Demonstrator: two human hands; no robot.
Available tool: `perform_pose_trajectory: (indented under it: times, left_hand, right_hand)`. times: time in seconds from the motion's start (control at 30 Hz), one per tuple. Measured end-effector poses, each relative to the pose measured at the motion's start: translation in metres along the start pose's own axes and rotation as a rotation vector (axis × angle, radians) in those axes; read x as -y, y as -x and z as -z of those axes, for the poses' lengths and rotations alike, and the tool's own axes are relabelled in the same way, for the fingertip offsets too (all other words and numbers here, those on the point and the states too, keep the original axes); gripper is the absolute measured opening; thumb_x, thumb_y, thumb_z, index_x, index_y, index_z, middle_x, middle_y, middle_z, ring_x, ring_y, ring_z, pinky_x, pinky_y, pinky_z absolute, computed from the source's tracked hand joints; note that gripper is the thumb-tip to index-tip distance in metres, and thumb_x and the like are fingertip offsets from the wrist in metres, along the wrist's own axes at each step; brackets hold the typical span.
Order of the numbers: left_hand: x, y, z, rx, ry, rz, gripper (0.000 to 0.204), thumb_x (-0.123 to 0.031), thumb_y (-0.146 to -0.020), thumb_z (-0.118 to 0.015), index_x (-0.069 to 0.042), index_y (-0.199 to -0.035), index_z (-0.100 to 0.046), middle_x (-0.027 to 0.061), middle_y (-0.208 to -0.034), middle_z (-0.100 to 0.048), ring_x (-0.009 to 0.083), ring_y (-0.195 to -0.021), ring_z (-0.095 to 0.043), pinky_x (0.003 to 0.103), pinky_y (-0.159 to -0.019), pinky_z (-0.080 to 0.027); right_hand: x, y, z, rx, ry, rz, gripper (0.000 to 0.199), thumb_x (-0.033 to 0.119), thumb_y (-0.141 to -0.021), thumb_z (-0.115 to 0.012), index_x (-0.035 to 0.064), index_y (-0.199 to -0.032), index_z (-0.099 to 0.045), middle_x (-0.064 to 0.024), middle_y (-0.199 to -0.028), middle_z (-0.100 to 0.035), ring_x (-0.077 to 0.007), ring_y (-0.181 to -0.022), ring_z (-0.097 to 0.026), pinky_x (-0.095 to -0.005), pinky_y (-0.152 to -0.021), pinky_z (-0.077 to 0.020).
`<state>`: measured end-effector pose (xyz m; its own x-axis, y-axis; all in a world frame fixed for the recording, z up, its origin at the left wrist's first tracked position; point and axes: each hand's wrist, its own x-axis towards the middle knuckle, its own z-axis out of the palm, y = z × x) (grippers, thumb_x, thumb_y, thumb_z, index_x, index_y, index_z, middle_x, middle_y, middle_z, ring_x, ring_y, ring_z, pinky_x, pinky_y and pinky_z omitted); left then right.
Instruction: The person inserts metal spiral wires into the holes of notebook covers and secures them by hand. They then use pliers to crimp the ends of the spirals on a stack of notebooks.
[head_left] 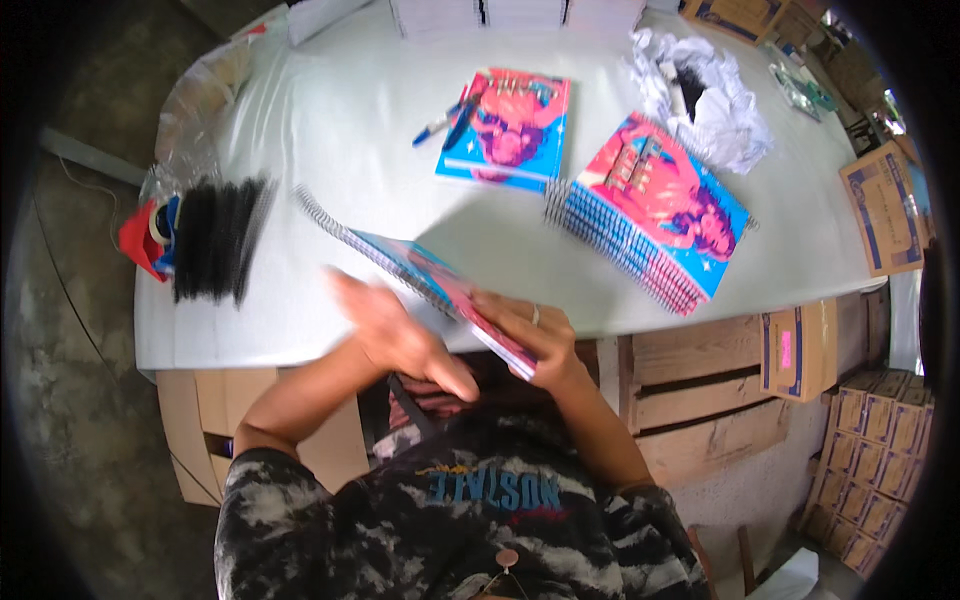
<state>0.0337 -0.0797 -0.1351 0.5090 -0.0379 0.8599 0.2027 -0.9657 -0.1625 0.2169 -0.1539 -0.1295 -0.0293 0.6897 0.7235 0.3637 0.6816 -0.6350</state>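
The notebook point(420, 262) is gripped, tilted, over the edge of the desk point(350, 120) by the right hand point(535, 335), perhaps so its coil point(325, 215) can be reached; the left hand point(395, 325) is held open beside it.

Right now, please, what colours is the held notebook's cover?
The notebook cover shows blue and pink; head view.

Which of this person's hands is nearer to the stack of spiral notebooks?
Right. The right hand, gripping a single notebook, is left of the stack and closer to the body; the left hand is farther left.
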Motion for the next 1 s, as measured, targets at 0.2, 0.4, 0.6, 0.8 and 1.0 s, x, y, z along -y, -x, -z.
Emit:
perform_pose_trajectory:
  times: [0.2,0.4,0.6,0.8,1.0]
  left_hand:
    - [-0.006,0.013,-0.017,0.265,0.208,0.186,0.103,-0.076,-0.064,-0.054,0.004,-0.127,-0.037,0.0333,-0.127,-0.036,0.0496,-0.119,-0.034,0.067,-0.093,-0.024]
    - [0.011,-0.041,-0.002,0.022,-0.008,0.101,0.09,-0.07,-0.081,-0.038,-0.004,-0.141,-0.02,0.0246,-0.14,-0.029,0.0428,-0.129,-0.024,0.054,-0.106,-0.016]
    - [0.007,-0.067,-0.007,-0.021,0.192,-0.036,0.076,-0.062,-0.084,-0.044,-0.009,-0.138,-0.03,0.0207,-0.141,-0.03,0.04,-0.127,-0.031,0.057,-0.102,-0.025]
    - [0.005,-0.006,-0.025,0.093,0.046,0.08,0.107,-0.078,-0.069,-0.044,0.01,-0.128,-0.032,0.0325,-0.134,-0.023,0.0429,-0.131,-0.018,0.059,-0.103,-0.013]
    - [-0.004,-0.028,-0.018,-0.12,-0.169,0.139,0.087,-0.072,-0.077,-0.042,-0.002,-0.129,-0.038,0.0161,-0.132,-0.039,0.0414,-0.122,-0.033,0.057,-0.097,-0.027]
  right_hand:
    - [-0.005,0.0,-0.007,-0.097,0.026,-0.024,0.04,0.007,-0.07,-0.069,-0.0022,-0.108,-0.06,-0.0174,-0.104,-0.064,-0.0289,-0.095,-0.064,-0.0352,-0.078,-0.0524]
    - [0.001,-0.002,-0.011,-0.019,0.013,0.024,0.039,0.005,-0.071,-0.068,-0.0006,-0.109,-0.061,-0.0166,-0.103,-0.064,-0.0289,-0.094,-0.064,-0.0353,-0.077,-0.0527]
    - [-0.017,-0.008,-0.002,-0.107,-0.011,-0.009,0.043,0.005,-0.069,-0.068,0.0001,-0.111,-0.06,-0.0168,-0.104,-0.064,-0.0297,-0.092,-0.065,-0.0359,-0.077,-0.0525]
    - [-0.013,-0.007,-0.011,-0.051,-0.09,-0.039,0.045,0.008,-0.069,-0.069,0.0026,-0.113,-0.06,-0.0158,-0.106,-0.063,-0.0277,-0.092,-0.065,-0.0349,-0.076,-0.0527]
    - [-0.007,-0.007,-0.012,-0.024,0.037,0.027,0.043,0.009,-0.069,-0.069,0.0029,-0.111,-0.061,-0.0142,-0.104,-0.064,-0.027,-0.093,-0.065,-0.0348,-0.077,-0.0528]
